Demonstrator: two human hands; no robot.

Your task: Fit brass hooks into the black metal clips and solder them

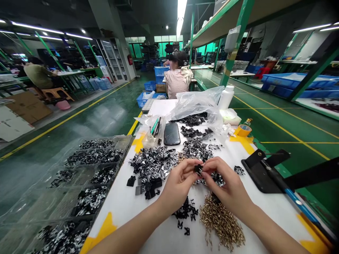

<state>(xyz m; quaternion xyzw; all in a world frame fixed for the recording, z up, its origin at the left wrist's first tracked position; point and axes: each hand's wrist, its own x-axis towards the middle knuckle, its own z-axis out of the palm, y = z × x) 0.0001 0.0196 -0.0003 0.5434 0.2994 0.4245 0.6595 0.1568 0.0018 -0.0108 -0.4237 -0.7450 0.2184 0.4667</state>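
Note:
Over the middle of the white table, my left hand and my right hand meet with their fingertips around a small black clip-like part. The left fingers pinch it from one side, and the right thumb and forefinger press at its other side. Beneath and behind the hands lies a heap of shiny metal and black pieces. Closer to me are a pile of small brass-coloured pins and loose black pieces. Several flat black parts lie left of my left hand.
A phone, a clear plastic bag, a white bottle and a tape roll stand behind the heaps. At right is a black hand press with a blue handle. A compartment tray sits left. A person sits ahead.

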